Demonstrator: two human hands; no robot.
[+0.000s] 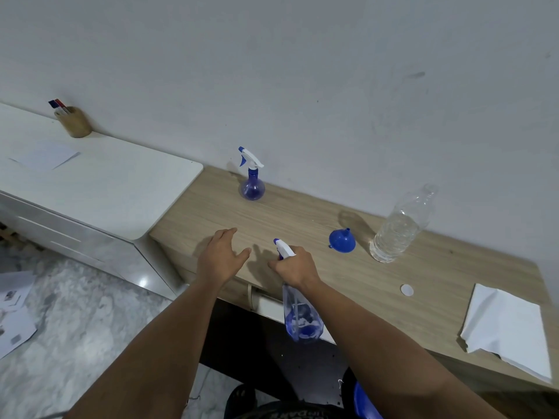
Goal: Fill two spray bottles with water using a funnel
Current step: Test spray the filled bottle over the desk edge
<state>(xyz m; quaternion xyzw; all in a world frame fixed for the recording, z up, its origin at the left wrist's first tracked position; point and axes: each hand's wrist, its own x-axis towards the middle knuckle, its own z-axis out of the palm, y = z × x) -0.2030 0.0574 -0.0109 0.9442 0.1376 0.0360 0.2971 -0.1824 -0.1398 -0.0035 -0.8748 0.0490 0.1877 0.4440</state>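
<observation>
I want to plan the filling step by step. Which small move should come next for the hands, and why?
Probably set the spray bottle upright on the desk. The right hand grips its neck, and the sprayer head is still on; the left hand is open and free to steady it for unscrewing.

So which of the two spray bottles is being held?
The near spray bottle, gripped at its neck by the right hand at the desk edge. The far spray bottle stands untouched by the wall.
</observation>
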